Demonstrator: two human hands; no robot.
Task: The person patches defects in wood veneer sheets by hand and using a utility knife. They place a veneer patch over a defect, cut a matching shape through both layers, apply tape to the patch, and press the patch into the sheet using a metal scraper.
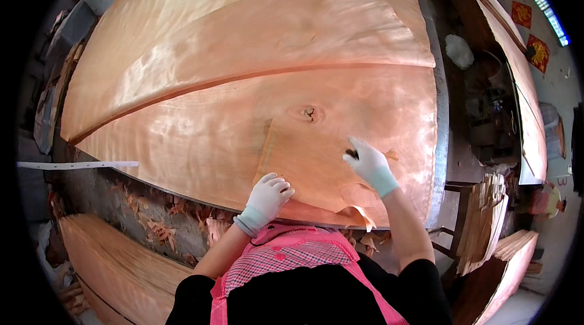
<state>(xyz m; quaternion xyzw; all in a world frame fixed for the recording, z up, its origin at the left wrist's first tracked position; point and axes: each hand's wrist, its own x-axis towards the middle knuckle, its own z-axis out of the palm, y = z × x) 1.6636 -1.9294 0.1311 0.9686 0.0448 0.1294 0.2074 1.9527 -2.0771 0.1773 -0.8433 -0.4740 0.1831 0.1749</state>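
A: Signs and labels, by place?

B: Two red square signs (530, 34) with gold marks, set on point on the grey wall, upper right. One long ceiling lamp (549, 16) above them. One white strip (78, 165), flat and narrow, at the left edge of the bench.

A: Main stock?

B: Large veneer sheets (243, 69), pale pink-orange wood, thin, smooth with a sheen, overlapped on the table. One dark knot (309, 113) in the near sheet. A smaller veneer patch (307, 164), squarish and slightly darker, lies flat on that sheet just below the knot, near the table's front edge.

A: Hands?

B: Both in white knit gloves. Left hand (267, 196), fingers curled, rests on the patch's lower left corner; pressing, not gripping. Right hand (367, 160) lies on the patch's upper right edge, pinching a small dark object (351, 153); its kind cannot be told.

A: Surroundings?

B: Veneer stacks (486, 227) at right, plank pile (115, 270) at lower left, curled shavings (158, 224) on the floor.
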